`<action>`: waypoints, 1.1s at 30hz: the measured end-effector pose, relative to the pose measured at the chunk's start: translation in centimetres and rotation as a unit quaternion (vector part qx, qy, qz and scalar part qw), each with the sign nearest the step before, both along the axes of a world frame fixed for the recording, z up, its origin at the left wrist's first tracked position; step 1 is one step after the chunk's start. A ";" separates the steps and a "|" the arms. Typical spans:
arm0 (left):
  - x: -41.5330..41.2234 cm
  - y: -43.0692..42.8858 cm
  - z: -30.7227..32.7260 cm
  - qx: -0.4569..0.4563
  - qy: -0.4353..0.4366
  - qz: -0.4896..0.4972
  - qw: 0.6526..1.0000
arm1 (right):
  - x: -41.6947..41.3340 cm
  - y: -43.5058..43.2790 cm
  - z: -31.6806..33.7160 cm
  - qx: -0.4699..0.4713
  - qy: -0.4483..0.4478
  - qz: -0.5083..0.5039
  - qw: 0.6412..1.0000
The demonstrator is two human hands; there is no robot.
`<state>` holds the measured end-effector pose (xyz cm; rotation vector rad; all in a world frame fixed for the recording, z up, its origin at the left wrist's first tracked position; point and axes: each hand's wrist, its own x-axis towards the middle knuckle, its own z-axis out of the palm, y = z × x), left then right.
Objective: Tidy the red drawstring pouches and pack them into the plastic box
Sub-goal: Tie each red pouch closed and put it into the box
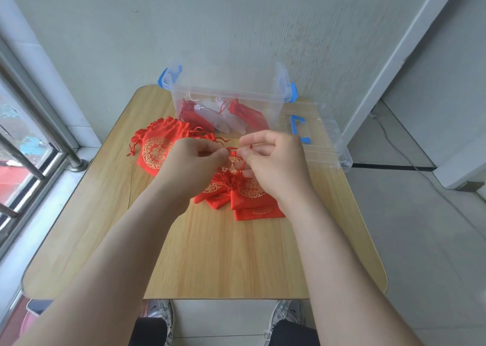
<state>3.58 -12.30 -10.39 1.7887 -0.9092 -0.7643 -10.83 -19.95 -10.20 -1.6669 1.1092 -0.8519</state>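
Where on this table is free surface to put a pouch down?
The near half of the table, between the pouch pile and the near edge, is bare. So is the left strip beside the large pouch. Crowded: the middle, where left hand and right hand pinch a drawstring, and the far side with plastic box and lid.

Pouch (pixel 249 191) partly hidden behind right hand (pixel 273 161); shoes (pixel 287 315) cropped.

My bare forearms (pixel 118 240) above the table (pixel 210 261), black trousers (pixel 148 332) below the table's near edge, grey-and-white laced trainers (pixel 161 311) on my feet just under that same edge
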 end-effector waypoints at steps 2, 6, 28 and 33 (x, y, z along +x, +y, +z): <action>0.0 -0.2 -0.1 -0.003 0.035 0.010 0.999 | 0.2 -0.1 0.2 -0.018 -0.030 -0.019 0.999; -0.1 -0.4 0.0 -0.002 0.075 0.003 0.997 | 0.3 -0.3 0.8 -0.059 -0.063 -0.026 0.996; 0.3 -0.1 0.6 0.041 0.079 -0.051 0.995 | -0.4 0.2 0.8 -0.140 0.098 0.142 0.975; 0.3 0.0 0.7 0.055 0.091 -0.048 0.993 | -0.4 0.3 0.3 -0.206 0.154 0.139 0.956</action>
